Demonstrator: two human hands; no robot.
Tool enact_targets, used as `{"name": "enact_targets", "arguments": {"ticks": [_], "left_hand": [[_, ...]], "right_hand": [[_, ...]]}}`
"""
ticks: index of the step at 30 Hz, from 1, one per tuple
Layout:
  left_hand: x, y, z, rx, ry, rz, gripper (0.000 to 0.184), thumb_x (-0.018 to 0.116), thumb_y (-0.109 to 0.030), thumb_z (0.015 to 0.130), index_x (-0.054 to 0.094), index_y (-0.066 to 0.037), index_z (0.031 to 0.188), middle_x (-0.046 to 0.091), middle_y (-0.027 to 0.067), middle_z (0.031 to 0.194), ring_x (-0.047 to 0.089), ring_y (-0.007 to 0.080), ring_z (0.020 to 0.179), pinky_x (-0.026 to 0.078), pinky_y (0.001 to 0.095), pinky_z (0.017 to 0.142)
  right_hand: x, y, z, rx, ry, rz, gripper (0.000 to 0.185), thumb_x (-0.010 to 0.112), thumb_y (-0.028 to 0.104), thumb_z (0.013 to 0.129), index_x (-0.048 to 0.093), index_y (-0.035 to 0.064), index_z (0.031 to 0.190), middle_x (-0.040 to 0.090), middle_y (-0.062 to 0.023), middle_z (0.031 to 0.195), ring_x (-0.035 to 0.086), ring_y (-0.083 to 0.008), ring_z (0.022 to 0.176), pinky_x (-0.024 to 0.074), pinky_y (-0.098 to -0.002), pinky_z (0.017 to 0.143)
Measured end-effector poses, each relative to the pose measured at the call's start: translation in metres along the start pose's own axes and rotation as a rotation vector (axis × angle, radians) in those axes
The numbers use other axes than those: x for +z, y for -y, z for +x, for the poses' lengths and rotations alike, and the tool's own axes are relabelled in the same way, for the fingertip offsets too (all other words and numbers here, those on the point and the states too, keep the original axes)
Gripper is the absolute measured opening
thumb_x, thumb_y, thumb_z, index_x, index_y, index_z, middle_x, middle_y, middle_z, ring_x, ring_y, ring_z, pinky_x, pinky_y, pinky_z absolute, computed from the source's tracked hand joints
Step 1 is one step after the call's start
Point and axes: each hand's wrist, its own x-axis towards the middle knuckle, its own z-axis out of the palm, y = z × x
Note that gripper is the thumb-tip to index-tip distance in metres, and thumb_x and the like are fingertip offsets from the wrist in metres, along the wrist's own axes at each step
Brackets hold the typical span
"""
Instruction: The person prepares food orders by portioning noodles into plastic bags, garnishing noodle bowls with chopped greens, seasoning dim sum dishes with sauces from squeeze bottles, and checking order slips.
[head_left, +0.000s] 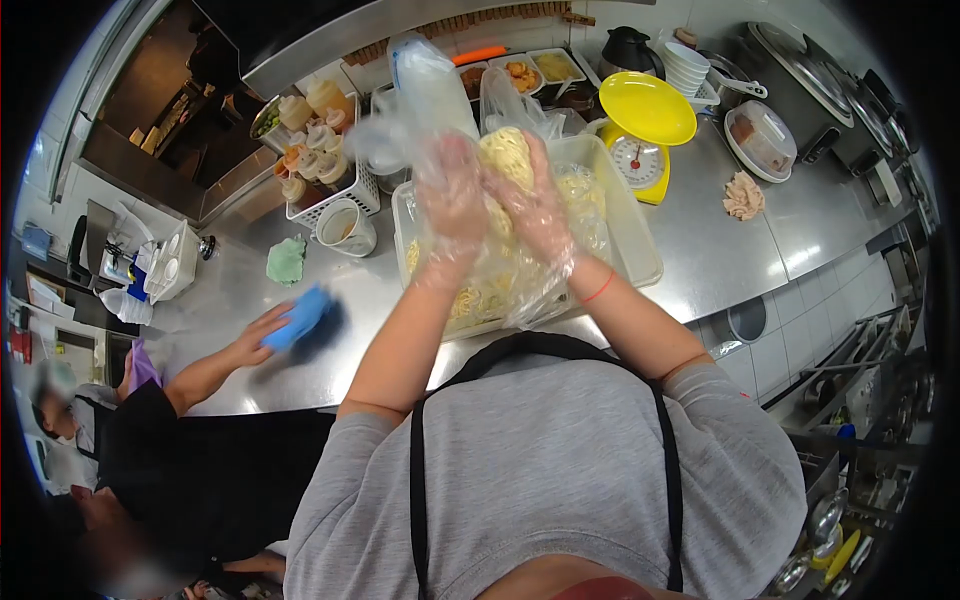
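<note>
Both of my hands wear clear plastic gloves and are raised over a white tray (pixel 638 235) of noodles in clear bags. My right hand (pixel 535 205) is wrapped round a pale yellow bundle of noodles (pixel 508 157). Beside it on the left, my left hand (pixel 452 195) is upright and blurred by motion, with clear plastic about its fingers; whether it grips anything is unclear. Clear plastic film (pixel 525 285) hangs below my hands, over the tray. Just right of the tray stands a yellow scale (pixel 652 175) with a round yellow dish (pixel 648 108) on top.
Squeeze bottles fill a white basket (pixel 365 200) at the left, near a jug (pixel 345 230) and a green cloth (pixel 286 260). A co-worker's hand wipes with a blue cloth (pixel 297 318). Ingredient trays (pixel 520 75) stand behind; a covered dish (pixel 762 140) and crumpled cloth (pixel 744 196) lie right.
</note>
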Motion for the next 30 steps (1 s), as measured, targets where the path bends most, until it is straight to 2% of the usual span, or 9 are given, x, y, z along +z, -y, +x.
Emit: {"name": "enact_targets", "arguments": {"ticks": [2,6,7,10,12,20,24,26,30], "left_hand": [[-0.002,-0.005,0.016,-0.209,0.058,-0.167,0.023,0.053,-0.009,0.083,0.050,0.000,0.104,0.054,0.0083,0.090,0.051,0.0178,0.079,0.041,0.0291,0.067],[0.001,-0.019,0.043,-0.919,0.238,-0.490,0.027,0.053,-0.004,0.079,0.052,0.001,0.106,0.058,0.0196,0.096,0.055,0.0331,0.086,0.043,0.0375,0.077],[-0.002,-0.012,0.040,-0.920,0.234,-0.486,0.027,0.053,-0.004,0.079,0.052,0.001,0.106,0.058,0.0196,0.096,0.055,0.0331,0.086,0.043,0.0375,0.077],[-0.014,-0.009,0.037,0.043,0.876,0.489,0.031,0.054,-0.011,0.082,0.049,-0.003,0.112,0.057,0.0095,0.101,0.054,0.0250,0.091,0.042,0.0342,0.082],[-0.014,-0.027,0.054,-0.133,1.012,0.319,0.030,0.055,-0.011,0.079,0.049,-0.003,0.108,0.053,0.0133,0.108,0.049,0.0315,0.100,0.039,0.0379,0.086],[-0.054,-0.081,0.063,0.205,0.965,0.296,0.022,0.059,-0.015,0.078,0.053,-0.005,0.097,0.056,0.0104,0.087,0.056,0.0267,0.085,0.043,0.0356,0.081],[-0.045,-0.103,0.056,-0.656,0.837,-0.241,0.032,0.065,-0.027,0.079,0.057,-0.003,0.100,0.055,0.0061,0.101,0.052,0.0134,0.092,0.043,0.0270,0.082],[-0.022,-0.066,0.041,-0.869,0.171,-0.537,0.030,0.068,-0.021,0.076,0.057,0.000,0.093,0.056,0.0082,0.097,0.054,0.0129,0.086,0.045,0.0242,0.073],[-0.020,-0.035,0.014,-0.773,-0.133,-0.448,0.022,0.069,-0.016,0.074,0.058,0.000,0.085,0.058,0.0030,0.075,0.053,0.0085,0.067,0.043,0.0216,0.059]], "right_hand": [[-0.011,-0.003,0.016,-0.231,0.113,-0.693,0.061,0.058,0.014,0.082,0.024,0.0047,0.131,0.040,-0.0127,0.119,0.040,-0.0186,0.112,0.0333,-0.0336,0.095],[0.002,0.085,0.014,-0.868,0.027,-0.927,0.062,0.061,0.017,0.078,0.029,0.0097,0.130,0.038,-0.0168,0.125,0.033,-0.0218,0.121,0.0279,-0.0391,0.100],[0.011,0.106,0.009,-0.864,0.171,-1.287,0.061,0.062,0.019,0.076,0.033,0.0133,0.129,0.036,-0.0144,0.129,0.031,-0.0224,0.123,0.0269,-0.0407,0.100],[0.007,0.104,0.021,-0.942,0.255,-1.831,0.047,0.059,0.025,0.077,0.045,0.0202,0.121,0.044,-0.0087,0.124,0.042,-0.0254,0.115,0.0358,-0.0404,0.093],[0.001,0.106,0.035,-0.139,0.670,-1.906,0.035,0.053,0.026,0.081,0.050,0.0157,0.115,0.057,-0.0060,0.108,0.055,-0.0290,0.096,0.0443,-0.0383,0.080],[-0.064,0.125,0.039,-0.016,0.837,-1.251,0.031,0.049,0.030,0.087,0.055,0.0061,0.107,0.061,-0.0106,0.097,0.058,-0.0227,0.091,0.0464,-0.0324,0.078],[-0.047,0.077,0.027,0.299,0.467,-0.299,0.035,0.056,0.027,0.085,0.053,0.0085,0.114,0.059,-0.0048,0.105,0.055,-0.0134,0.096,0.0441,-0.0266,0.084],[-0.021,0.021,0.007,0.307,0.267,0.313,0.032,0.056,0.028,0.085,0.054,0.0108,0.112,0.058,-0.0034,0.103,0.056,-0.0121,0.090,0.0441,-0.0241,0.079],[-0.014,-0.038,0.014,0.371,0.434,-0.233,0.029,0.055,0.028,0.085,0.058,0.0072,0.105,0.060,-0.0046,0.100,0.056,-0.0155,0.092,0.0446,-0.0291,0.073]]}}
